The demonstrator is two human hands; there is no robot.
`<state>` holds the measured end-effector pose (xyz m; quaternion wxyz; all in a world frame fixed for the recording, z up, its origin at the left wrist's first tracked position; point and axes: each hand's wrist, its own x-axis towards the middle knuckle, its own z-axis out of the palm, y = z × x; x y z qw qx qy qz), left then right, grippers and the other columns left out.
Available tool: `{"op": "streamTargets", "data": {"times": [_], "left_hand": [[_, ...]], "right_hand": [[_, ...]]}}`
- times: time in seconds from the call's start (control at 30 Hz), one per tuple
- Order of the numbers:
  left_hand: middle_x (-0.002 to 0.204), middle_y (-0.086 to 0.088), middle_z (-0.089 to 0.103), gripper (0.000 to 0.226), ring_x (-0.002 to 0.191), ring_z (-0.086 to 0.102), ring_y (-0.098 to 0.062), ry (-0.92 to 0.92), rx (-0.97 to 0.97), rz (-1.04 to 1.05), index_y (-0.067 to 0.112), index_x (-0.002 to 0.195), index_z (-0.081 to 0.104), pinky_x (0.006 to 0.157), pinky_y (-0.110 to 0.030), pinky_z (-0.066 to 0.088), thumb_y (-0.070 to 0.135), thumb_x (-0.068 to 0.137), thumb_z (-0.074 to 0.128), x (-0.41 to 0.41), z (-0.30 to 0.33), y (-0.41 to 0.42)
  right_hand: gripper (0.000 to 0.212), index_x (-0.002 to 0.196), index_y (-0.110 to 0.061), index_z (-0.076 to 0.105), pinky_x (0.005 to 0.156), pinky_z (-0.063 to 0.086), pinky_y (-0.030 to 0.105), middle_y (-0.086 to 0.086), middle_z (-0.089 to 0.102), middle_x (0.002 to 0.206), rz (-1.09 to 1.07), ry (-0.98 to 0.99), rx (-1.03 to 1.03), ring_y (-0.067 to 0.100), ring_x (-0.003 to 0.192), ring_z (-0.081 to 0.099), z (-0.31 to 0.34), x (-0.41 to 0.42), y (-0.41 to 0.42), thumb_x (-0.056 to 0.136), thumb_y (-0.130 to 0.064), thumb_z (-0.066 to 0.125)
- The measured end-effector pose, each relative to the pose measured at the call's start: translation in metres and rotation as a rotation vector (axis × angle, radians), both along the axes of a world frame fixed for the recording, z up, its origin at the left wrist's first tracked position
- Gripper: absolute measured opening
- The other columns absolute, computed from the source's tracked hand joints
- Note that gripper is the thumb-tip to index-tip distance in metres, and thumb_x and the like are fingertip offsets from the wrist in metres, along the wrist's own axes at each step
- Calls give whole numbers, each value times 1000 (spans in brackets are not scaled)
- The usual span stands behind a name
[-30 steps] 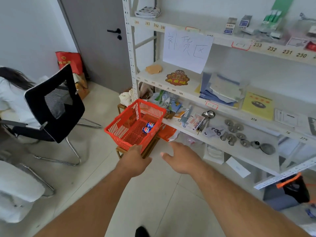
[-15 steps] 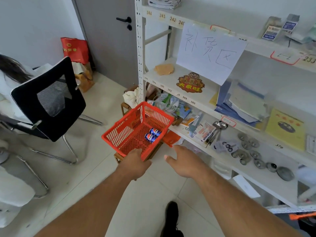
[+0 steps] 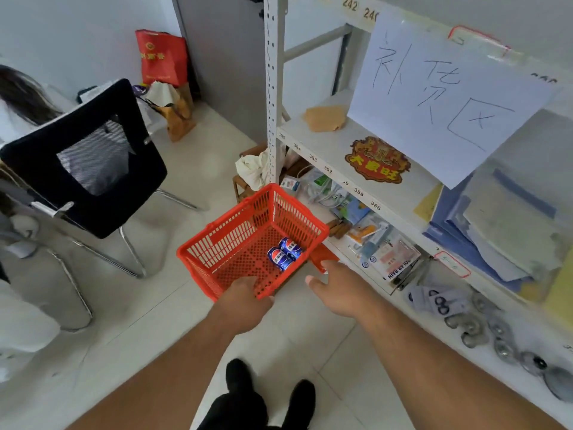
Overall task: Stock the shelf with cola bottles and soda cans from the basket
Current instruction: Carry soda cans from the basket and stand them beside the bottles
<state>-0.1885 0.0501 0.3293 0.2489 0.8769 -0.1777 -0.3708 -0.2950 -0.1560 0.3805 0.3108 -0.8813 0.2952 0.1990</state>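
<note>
An orange-red plastic basket point(image 3: 217, 240) stands on a low wooden stool beside the white metal shelf point(image 3: 313, 141). Two blue soda cans point(image 3: 283, 253) lie side by side on the basket's floor near its right wall. My left hand point(image 3: 245, 301) reaches over the basket's near rim, fingers pointing down into it and partly hidden. My right hand point(image 3: 336, 288) hovers just right of the basket's near corner, fingers extended, holding nothing. No cola bottles are visible.
The shelf holds a handwritten paper sign point(image 3: 446, 97), a brown cloth, a red-gold sticker, blue folders, packets and metal fittings. A black mesh chair point(image 3: 86, 162) with a seated person stands at left. A red bag point(image 3: 162, 57) leans by the grey door.
I have stepped closer to the basket and shelf. Both hands have advanced; the left now reaches over the basket's near rim, the right sits beside its corner.
</note>
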Motion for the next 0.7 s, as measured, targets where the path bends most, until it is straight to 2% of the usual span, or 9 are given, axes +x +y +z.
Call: {"op": "streamTargets", "data": {"times": [0.17, 0.27, 0.37, 0.5, 0.57, 0.63, 0.7], "left_hand": [[97, 4, 71, 33, 87, 69, -17, 46, 32, 61, 24, 96, 65, 83, -38, 62, 54, 84, 61, 46, -21, -9], [100, 6, 71, 31, 90, 68, -15, 88, 20, 110, 25, 98, 64, 88, -37, 60, 53, 85, 62, 77, -36, -16], [105, 7, 72, 40, 89, 70, -13, 150, -22, 145, 27, 113, 65, 87, -37, 61, 55, 84, 60, 105, -56, -23], [114, 3, 70, 48, 90, 66, -12, 210, -19, 174, 23, 129, 57, 79, -29, 54, 52, 91, 61, 129, -82, -36], [120, -1, 69, 52, 93, 66, -14, 244, -17, 198, 19, 133, 57, 83, -29, 55, 50, 92, 61, 136, -99, -42], [131, -6, 67, 61, 106, 68, -22, 298, 2, 256, 18, 143, 53, 94, -35, 57, 48, 91, 61, 141, -115, -50], [140, -10, 62, 68, 117, 65, -27, 346, 37, 308, 13, 152, 45, 98, -33, 53, 43, 94, 62, 145, -130, -59]], "right_hand": [[52, 148, -11, 50, 107, 47, 39, 10, 57, 151, 65, 78, -6, 31, 136, 55, -11, 50, -10, 106, -40, 53], [56, 147, -16, 51, 110, 48, 42, 5, 59, 148, 43, 132, -18, 27, 135, 57, -22, 79, -17, 102, -48, 55], [58, 147, -19, 52, 110, 48, 42, 3, 61, 146, 56, 181, -44, 24, 134, 58, -41, 111, -26, 99, -51, 57], [45, 139, -20, 55, 102, 49, 37, 5, 61, 142, 82, 220, -78, 26, 129, 60, -59, 145, -40, 100, -42, 59], [39, 135, -20, 58, 98, 49, 36, 6, 64, 134, 89, 232, -68, 26, 123, 62, -73, 161, -46, 100, -38, 60], [31, 126, -19, 61, 91, 52, 36, 4, 68, 119, 93, 239, -56, 26, 113, 66, -89, 178, -53, 100, -35, 60], [24, 118, -19, 63, 82, 50, 34, -1, 66, 104, 106, 256, -48, 25, 102, 67, -110, 195, -60, 100, -34, 61]]}}
